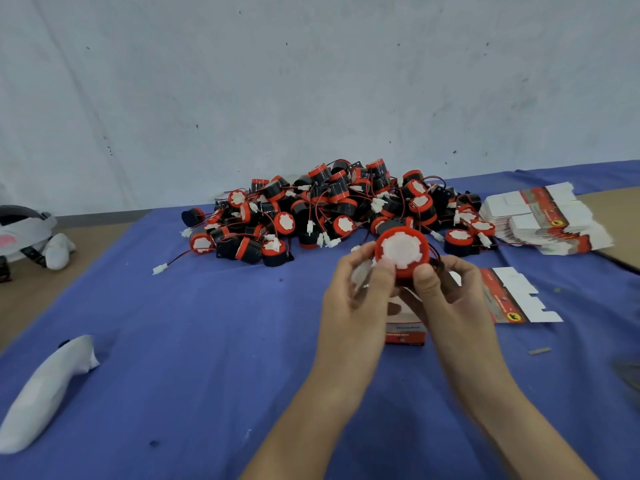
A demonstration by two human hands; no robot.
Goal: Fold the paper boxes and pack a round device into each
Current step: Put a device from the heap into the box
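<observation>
Item, held: one round device [401, 252], red rim, white face toward me. The left hand [360, 282] and right hand [446, 285] both grip it, thumbs on the lower rim and fingers curled behind.
Item, container: one folded box [405, 332], red and white, stands on the blue cloth [207, 341] directly below the hands. Its opening is hidden, contents not determinable.
Item: one flat box blank [512, 296], just right of the hands.
Item: stack of flat blanks [547, 220], far right.
Item: heap of devices [329, 209] with loose wires, behind the hands.
</observation>
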